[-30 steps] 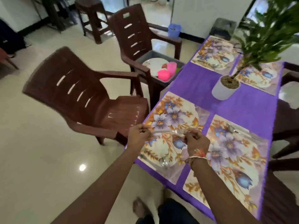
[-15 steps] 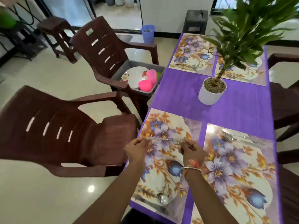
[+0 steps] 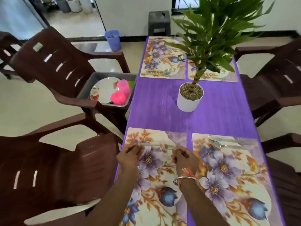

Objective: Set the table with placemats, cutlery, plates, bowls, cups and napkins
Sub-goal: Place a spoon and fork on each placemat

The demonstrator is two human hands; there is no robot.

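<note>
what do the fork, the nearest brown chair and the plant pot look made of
The fork: metal, likely steel; thin, silvery, with bright glints. The nearest brown chair: moulded plastic, probably; one-piece shape with cut slots and a dull sheen. The plant pot: smooth matte white, ceramic or plastic; the picture cannot settle which.

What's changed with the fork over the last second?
The left hand and right hand carried the fork from the middle of the near-left placemat toward its far edge, still pinching both ends. Neighbouring cutlery, potted plant and bin stayed put.
</note>
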